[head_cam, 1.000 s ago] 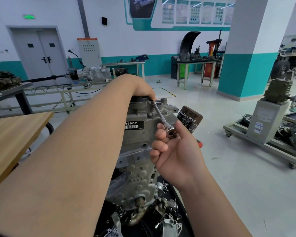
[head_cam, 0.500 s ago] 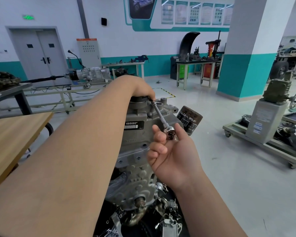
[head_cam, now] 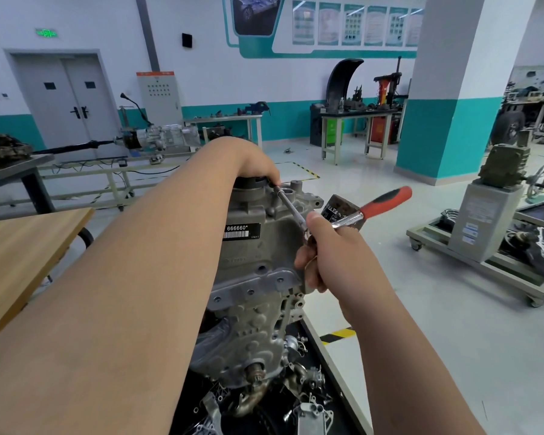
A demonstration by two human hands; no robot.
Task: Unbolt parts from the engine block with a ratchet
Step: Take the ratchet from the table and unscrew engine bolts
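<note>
The red-handled steel ratchet [head_cam: 368, 211] has swung rightward, right hand [head_cam: 327, 254] gripping it, left hand [head_cam: 254, 167] (hold hidden) capping its extension bar [head_cam: 291, 206] atop the grey metal engine block [head_cam: 264, 255]: loosening seems midway.

Left hand [head_cam: 255, 167], right hand [head_cam: 327, 252] — both bare.

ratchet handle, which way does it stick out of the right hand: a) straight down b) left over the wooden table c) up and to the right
c: the ratchet, gripped near its head by the right hand, angles its red and black handle up and to the right.
</note>
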